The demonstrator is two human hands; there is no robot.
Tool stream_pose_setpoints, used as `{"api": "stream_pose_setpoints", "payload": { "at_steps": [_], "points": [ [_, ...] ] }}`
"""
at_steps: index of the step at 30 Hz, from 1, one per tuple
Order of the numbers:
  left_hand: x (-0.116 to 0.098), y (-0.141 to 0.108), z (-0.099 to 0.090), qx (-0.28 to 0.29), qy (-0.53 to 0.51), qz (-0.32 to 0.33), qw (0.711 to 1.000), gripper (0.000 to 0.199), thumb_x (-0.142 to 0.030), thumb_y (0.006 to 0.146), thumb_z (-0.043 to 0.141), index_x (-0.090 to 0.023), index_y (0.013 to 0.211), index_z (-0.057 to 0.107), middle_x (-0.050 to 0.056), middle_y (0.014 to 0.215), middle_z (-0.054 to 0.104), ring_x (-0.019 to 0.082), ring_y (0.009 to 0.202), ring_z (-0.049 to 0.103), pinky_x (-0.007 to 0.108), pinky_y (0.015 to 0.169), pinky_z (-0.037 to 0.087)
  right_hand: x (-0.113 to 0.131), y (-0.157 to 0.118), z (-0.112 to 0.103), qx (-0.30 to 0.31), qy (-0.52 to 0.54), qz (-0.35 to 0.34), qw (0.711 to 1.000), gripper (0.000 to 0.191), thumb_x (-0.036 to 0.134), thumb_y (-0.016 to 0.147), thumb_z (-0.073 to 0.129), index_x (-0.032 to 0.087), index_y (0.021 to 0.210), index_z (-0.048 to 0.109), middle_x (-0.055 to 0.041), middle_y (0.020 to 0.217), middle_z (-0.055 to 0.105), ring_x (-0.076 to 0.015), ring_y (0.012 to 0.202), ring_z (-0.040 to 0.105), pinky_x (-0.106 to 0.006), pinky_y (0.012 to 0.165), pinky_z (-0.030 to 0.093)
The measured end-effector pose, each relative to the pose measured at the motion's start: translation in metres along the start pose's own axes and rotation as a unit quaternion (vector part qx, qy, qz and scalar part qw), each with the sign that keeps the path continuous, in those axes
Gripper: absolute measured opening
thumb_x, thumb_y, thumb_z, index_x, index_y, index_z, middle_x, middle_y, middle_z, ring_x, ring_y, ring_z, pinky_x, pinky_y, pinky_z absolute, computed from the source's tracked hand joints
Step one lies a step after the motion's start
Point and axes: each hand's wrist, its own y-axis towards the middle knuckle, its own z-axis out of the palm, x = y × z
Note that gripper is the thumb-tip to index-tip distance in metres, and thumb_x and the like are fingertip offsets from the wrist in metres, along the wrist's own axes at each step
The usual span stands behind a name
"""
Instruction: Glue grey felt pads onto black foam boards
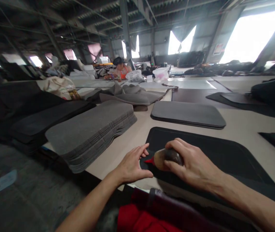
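My right hand is wrapped round a squeeze bottle with a brownish body and a red pointed nozzle. The bottle is tilted, and its nozzle points left, down at the left end of a black sheet with rounded corners. At that same end, my left hand lies on the sheet's edge, thumb and fingers apart, holding nothing. The nozzle tip is close to the gap between the left thumb and fingers; whether it touches the sheet I cannot tell.
Left of the sheet stands a tall stack of grey rounded sheets. A lower stack lies behind it on the pale table. Farther back are crumpled grey material, a cloth bag and a person. Dark material lies at right.
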Motion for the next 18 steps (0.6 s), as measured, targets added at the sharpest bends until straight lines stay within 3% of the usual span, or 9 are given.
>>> {"api": "stream_pose_setpoints", "payload": {
  "at_steps": [18],
  "points": [
    [-0.005,0.001,-0.001,0.002,0.000,-0.007,1.000,0.109,-0.028,0.057,0.097,-0.027,0.148,0.035,0.004,0.118,0.060,0.021,0.101,0.058,0.039,0.092,0.050,0.009,0.013,-0.010,0.019,-0.041,-0.044,0.998,0.011,0.020,0.086,0.063,0.020,0.096,0.057,-0.0017,0.088,0.056,-0.0177,0.075,0.052,-0.030,0.067,0.037]
  ]
}}
